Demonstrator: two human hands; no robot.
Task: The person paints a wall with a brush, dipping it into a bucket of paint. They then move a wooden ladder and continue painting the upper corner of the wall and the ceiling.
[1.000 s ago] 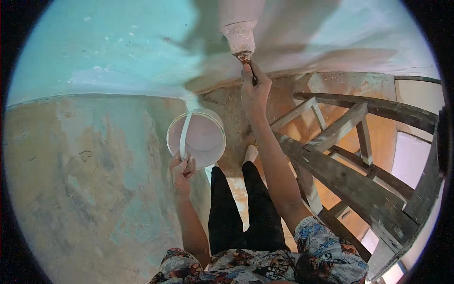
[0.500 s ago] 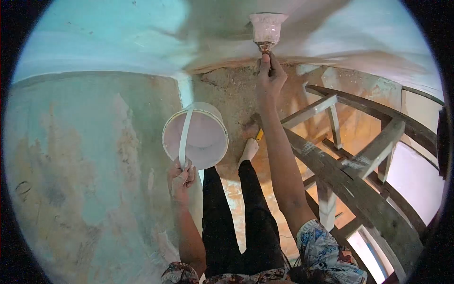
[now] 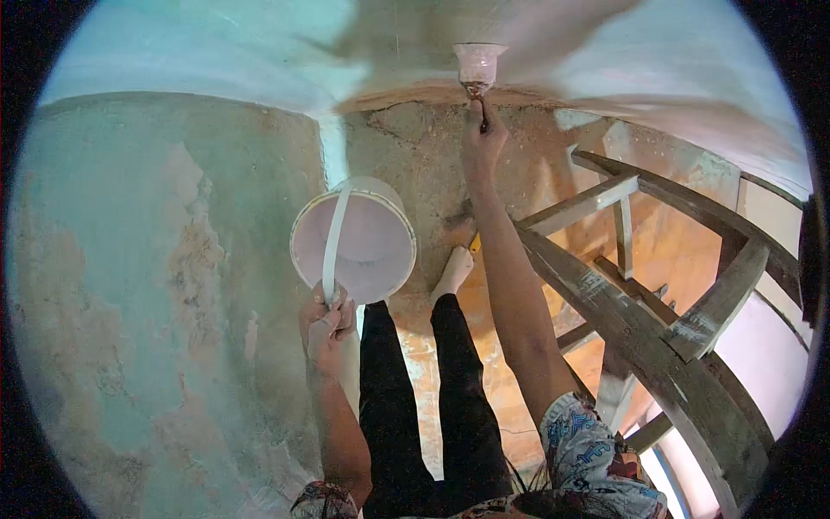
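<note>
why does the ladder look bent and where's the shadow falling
Head view: fisheye lens bows the wooden ladder and wall edges, black corners ring the picture; a broad soft shadow spreads around the brush held by the right hand; the bucket is evenly lit, no glare.

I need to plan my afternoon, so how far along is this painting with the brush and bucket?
Done: the upper band of wall looks freshly coated, pale and even. In hand: the right hand presses the brush against the top of the corner, while the left hand holds the bucket by its handle. Left: the wall below is patchy and peeling, and the corner plaster is bare.
</note>
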